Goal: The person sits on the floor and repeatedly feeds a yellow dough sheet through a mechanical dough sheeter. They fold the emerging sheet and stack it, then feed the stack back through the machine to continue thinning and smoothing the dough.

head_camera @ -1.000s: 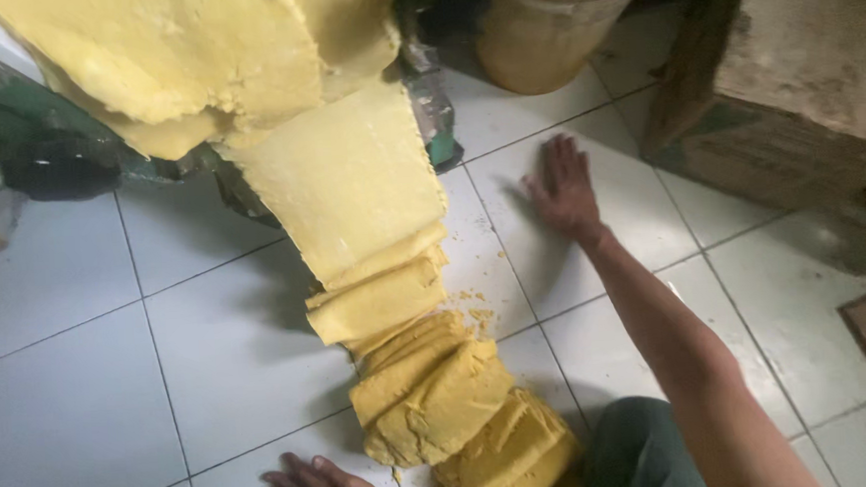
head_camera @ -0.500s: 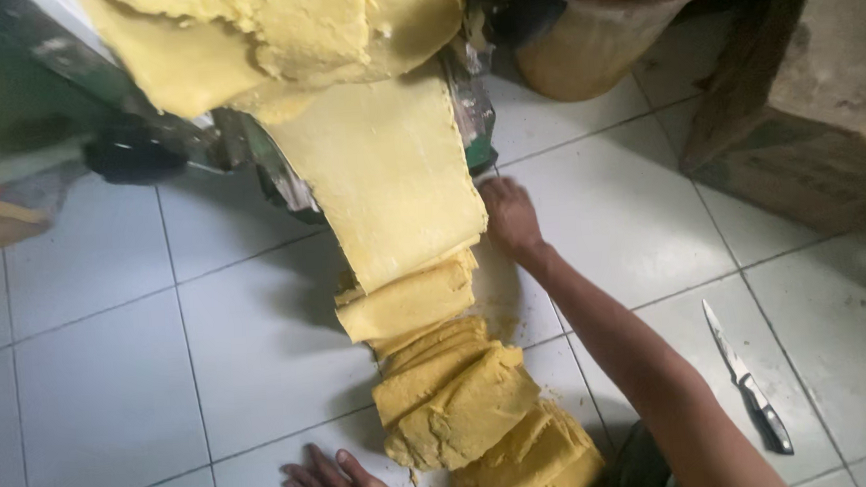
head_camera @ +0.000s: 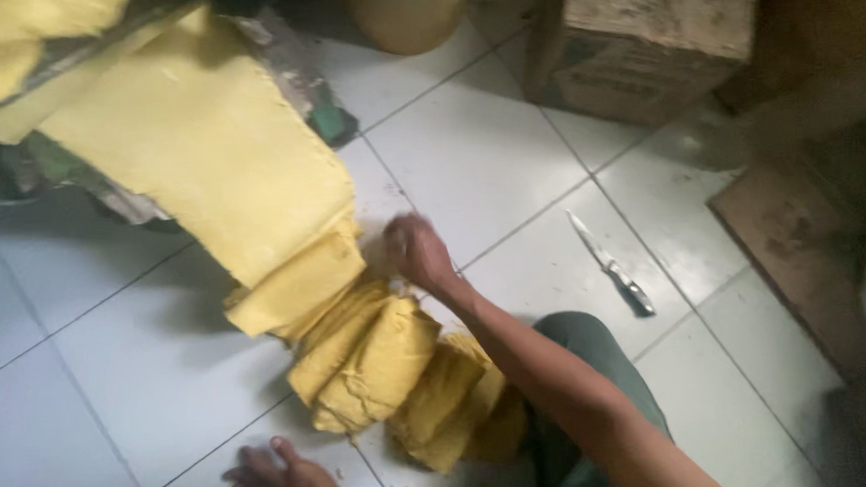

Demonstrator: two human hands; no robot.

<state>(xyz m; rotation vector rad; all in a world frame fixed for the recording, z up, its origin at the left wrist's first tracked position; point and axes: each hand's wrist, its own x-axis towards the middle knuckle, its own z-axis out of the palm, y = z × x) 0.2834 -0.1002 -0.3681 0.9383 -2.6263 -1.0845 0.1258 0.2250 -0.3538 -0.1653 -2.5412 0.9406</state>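
A wide yellow sheet (head_camera: 219, 176) is seen hanging down from the far left and folding into a heap (head_camera: 401, 376) on the white tiled floor (head_camera: 83, 415). The left hand (head_camera: 287, 480) is laid flat and open on the tiles at the near edge, just left of the heap, gripping nothing. The right hand (head_camera: 417, 253) is pressed against the sheet's right edge where it folds; whether it is closed on the sheet cannot be told through the blur. A knife (head_camera: 612, 265) lies on the floor to the right, well apart, and a cardboard box (head_camera: 651, 35) stands far right.
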